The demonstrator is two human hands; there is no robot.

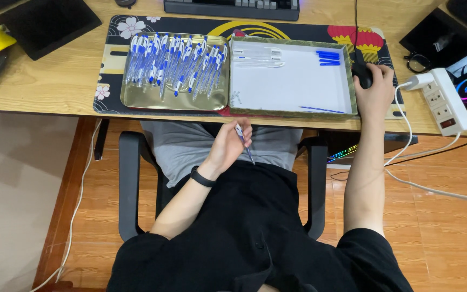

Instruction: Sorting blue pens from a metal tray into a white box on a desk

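My left hand [229,144] is held over my lap, just below the desk edge, with its fingers closed on a clear ballpoint pen [244,144] with blue ink. My right hand [375,85] rests on a black computer mouse [362,74] at the right end of the desk mat. A gold metal tray [136,100] on the left holds several assembled blue-and-clear pens [177,65]. Beside it a white-bottomed tray [293,81] holds a few clear pen barrels [258,57], blue caps [328,57] and a blue refill [321,110].
A patterned dark desk mat [112,59] lies under both trays. A keyboard [232,7] sits at the back edge. A white power strip [445,100] with cables lies at the right, next to glasses [418,62]. Black chair arms [128,184] flank my lap.
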